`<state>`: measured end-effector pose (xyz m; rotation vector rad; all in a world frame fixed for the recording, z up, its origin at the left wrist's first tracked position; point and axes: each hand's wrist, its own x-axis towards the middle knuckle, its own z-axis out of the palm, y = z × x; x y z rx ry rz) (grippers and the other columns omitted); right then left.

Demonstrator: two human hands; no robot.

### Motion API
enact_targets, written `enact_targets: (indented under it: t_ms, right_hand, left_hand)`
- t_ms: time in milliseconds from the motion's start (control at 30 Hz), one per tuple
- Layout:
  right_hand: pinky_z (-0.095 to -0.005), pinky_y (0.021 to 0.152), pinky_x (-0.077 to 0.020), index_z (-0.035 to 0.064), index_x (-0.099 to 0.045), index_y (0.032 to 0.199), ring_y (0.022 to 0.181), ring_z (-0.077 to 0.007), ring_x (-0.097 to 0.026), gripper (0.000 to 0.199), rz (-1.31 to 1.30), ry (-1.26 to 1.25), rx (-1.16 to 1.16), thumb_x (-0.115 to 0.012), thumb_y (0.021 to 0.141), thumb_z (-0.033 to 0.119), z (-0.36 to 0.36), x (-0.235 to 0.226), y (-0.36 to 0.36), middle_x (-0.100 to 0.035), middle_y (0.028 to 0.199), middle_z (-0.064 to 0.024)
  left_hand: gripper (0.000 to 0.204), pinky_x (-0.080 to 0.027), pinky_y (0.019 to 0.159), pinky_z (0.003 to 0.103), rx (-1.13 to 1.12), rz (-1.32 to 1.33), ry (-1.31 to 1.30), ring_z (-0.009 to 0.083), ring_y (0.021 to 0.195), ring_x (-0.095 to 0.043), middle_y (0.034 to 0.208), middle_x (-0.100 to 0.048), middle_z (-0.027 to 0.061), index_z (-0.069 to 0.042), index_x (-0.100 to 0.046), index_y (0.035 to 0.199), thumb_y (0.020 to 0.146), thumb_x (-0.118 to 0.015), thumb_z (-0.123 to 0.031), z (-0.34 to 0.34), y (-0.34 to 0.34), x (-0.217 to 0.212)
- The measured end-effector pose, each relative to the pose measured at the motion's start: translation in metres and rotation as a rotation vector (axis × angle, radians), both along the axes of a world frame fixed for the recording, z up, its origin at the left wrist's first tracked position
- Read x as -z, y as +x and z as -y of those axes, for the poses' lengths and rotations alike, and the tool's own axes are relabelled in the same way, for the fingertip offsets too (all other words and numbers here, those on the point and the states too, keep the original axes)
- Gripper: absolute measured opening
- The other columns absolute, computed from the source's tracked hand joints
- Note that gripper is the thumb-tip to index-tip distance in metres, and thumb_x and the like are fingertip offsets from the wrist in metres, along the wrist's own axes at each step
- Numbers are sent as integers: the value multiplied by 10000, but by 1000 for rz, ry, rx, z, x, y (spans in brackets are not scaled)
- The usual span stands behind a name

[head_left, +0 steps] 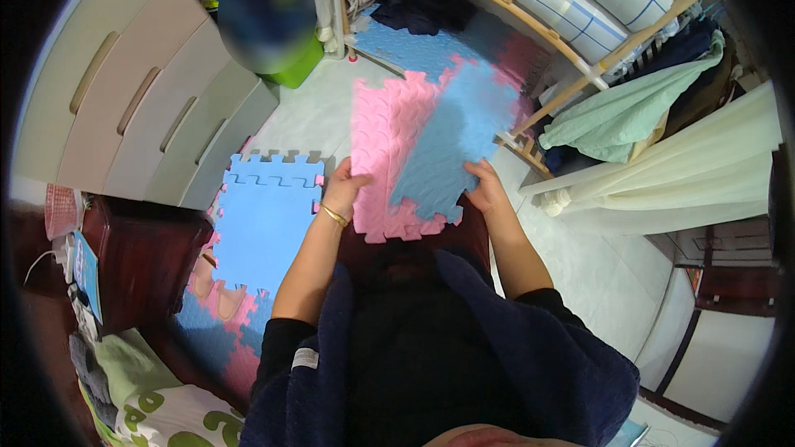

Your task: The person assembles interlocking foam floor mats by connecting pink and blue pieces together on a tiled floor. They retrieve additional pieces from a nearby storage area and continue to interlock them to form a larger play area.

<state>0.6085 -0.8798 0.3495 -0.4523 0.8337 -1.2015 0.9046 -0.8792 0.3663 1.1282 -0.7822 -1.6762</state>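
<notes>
In front of me I hold interlocking foam mat tiles with toothed edges. My left hand [344,188], with a gold bracelet at the wrist, grips the left edge of a pink tile [374,136], thumb on its face. My right hand [487,187] pinches the lower right edge of a blue tile [460,128], which lies tilted over part of the pink. Whether more tiles sit between them I cannot tell. To the left, a stack of blue tiles [269,232] with some pink at its edges lies on the floor mat.
A tall drawer cabinet [132,83] stands at the left, with a green bin [298,66] beyond it. More blue matting [410,45] lies at the far side, below a wooden rack [538,29] with rolled bedding. A white curtain [662,190] hangs at the right.
</notes>
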Motion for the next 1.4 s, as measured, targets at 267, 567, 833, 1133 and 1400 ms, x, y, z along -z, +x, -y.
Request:
enact_targets:
  t_ms: [267, 567, 833, 1133, 1400]
  right_hand:
    - [-452, 946, -425, 54, -491, 1216, 1082, -292, -546, 412, 153, 115, -8, -550, 815, 124, -12, 18, -23, -569, 1177, -105]
    - [-433, 946, -433, 59, -435, 1264, 1105, -268, -532, 460, 143, 63, -84, -554, 822, 19, -36, 23, 41, -544, 1197, -93]
    - [-420, 947, -421, 38, -459, 1246, 1087, -266, -541, 473, 120, 97, -284, -582, 791, 3, -33, 6, 36, -569, 1160, -93]
    - [-360, 932, -427, 4, -430, 1262, 1072, -228, -530, 543, -394, 20, -480, -681, 788, 94, -34, -6, 60, -547, 1178, -107]
    - [-382, 971, -395, 7, -370, 1292, 1150, -246, -468, 635, -349, -54, -168, -701, 750, 14, -22, -8, 63, -492, 1227, -122]
  left_hand:
    - [432, -499, 814, 308, -192, -33, 88, 194, 949, -602, 1068, -602, 105, -37, -479, 1194, 788, -558, 85, 4, 50, -14]
    - [440, -392, 920, 279, 8, -41, -36, 120, 1057, -509, 1180, -552, 25, -35, -471, 1249, 823, -570, 11, -20, 21, 4]
    - [379, -440, 842, 262, -74, 132, -102, 113, 948, -559, 1066, -604, 32, -17, -528, 1172, 809, -636, -29, -17, 21, -12]
    - [366, -422, 849, 268, -29, 501, -125, 123, 975, -522, 1072, -577, 56, -2, -522, 1132, 860, -630, -223, -11, 10, 1]
    - [485, -346, 1005, 385, -56, -507, 33, 218, 1200, -445, 1324, -448, 74, -81, -352, 1346, 947, -461, -334, -77, 17, 17]
